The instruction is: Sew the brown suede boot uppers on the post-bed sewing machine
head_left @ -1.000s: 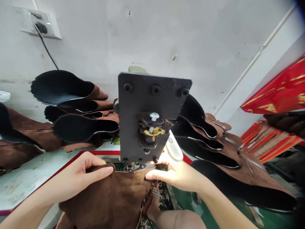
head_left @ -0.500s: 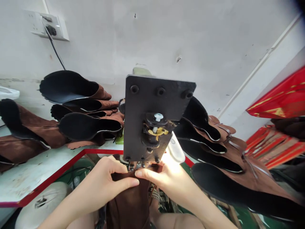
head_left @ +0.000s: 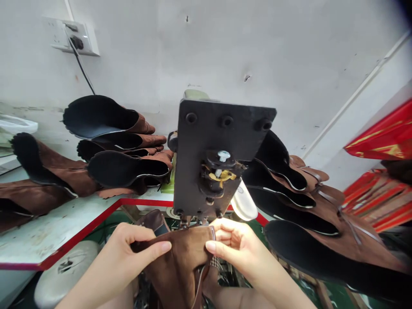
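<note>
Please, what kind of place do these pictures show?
Most likely a shoe or boot workshop. Both hands, left hand and right hand, hold a brown suede boot upper under a black sewing machine head. Stacks of unfinished brown boots with dark soles lie on the workbench.

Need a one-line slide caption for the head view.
Left hand and right hand pinch a brown suede boot upper beneath a black metal machine head.
</note>
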Demonstrator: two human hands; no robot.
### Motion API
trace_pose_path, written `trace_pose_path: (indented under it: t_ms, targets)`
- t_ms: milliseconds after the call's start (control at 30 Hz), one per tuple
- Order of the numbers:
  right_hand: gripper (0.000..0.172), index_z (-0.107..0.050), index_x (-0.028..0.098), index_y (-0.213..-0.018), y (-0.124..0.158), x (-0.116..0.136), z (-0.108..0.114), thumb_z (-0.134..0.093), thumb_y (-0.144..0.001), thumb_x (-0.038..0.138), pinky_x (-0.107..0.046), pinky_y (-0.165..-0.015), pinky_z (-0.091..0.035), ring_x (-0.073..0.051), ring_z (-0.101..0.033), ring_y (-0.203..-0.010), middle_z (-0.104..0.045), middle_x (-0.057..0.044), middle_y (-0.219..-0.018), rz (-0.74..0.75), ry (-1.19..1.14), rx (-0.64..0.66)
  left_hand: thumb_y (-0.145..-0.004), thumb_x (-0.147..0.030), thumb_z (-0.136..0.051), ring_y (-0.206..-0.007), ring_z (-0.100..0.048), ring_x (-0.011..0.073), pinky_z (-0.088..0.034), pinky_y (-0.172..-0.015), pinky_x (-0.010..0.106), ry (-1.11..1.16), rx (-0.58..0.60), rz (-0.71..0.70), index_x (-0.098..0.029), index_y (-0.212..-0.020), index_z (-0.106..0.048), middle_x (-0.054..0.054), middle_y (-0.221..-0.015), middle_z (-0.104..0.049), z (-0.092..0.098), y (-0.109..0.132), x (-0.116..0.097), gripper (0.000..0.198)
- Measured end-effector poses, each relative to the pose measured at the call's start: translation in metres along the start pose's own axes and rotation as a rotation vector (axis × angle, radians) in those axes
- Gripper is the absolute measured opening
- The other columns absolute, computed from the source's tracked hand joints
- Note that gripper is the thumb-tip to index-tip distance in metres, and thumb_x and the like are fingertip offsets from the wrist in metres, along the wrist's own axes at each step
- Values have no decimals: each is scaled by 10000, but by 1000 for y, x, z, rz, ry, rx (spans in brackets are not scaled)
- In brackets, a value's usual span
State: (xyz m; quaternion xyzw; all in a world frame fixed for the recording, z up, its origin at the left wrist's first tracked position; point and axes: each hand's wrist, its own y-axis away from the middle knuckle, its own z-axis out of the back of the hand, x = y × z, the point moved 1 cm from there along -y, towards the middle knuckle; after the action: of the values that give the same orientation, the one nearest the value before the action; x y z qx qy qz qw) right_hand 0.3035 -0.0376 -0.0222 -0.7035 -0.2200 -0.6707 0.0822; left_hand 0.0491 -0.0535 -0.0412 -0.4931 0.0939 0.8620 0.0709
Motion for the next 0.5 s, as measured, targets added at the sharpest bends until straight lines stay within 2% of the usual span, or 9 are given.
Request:
trace_pose_path:
  t_ms: [67,167,333,400,500]
  targets:
    - [286,-650,181,-858,1,1,-6,-857,-795,369,-225,-704,-483,-124,-609,-718,-665,24,-737,-7,-17,-26,-896,-564,-587,-616,-339,140,-290,-578,261,-15,-59,-1,-185,-534,-463,-28,-602,-345,1,6,10,539]
    - [351,-586,186,-855,-1,1,-16,-859,-791,397,-198,-599,-393,-83,-481,-600,-578,64,-630,1,-15,-65,-865,-554,-650,-613,-469,171,-382,-571,258,-2,-166,4,-193,-538,-630,-3,-583,-516,0,14,22,488]
    - [464,-516,208,-905,-4,-1,-32,-890,-742,429,-198,-572,-362,-84,-424,-587,-519,89,-596,41,-7,-124,-828,-559,-701,-602,-568,210,-442,-541,270,73,-263,37,-214,-530,-716,20,-581,-642,-2,29,34,456]
    - [466,-477,220,-862,-4,-2,-33,-877,-760,437,-192,-557,-354,-80,-421,-573,-503,95,-588,44,-29,-127,-840,-554,-696,-612,-562,207,-448,-556,272,89,-268,50,-205,-579,-743,22,-597,-651,-1,34,38,438]
    - [487,-471,231,-850,-1,-18,-28,-913,-725,392,-174,-524,-347,-67,-432,-528,-512,110,-575,7,-106,-89,-878,-526,-666,-586,-506,174,-398,-556,261,51,-195,30,-186,-548,-682,2,-563,-584,-4,39,33,474]
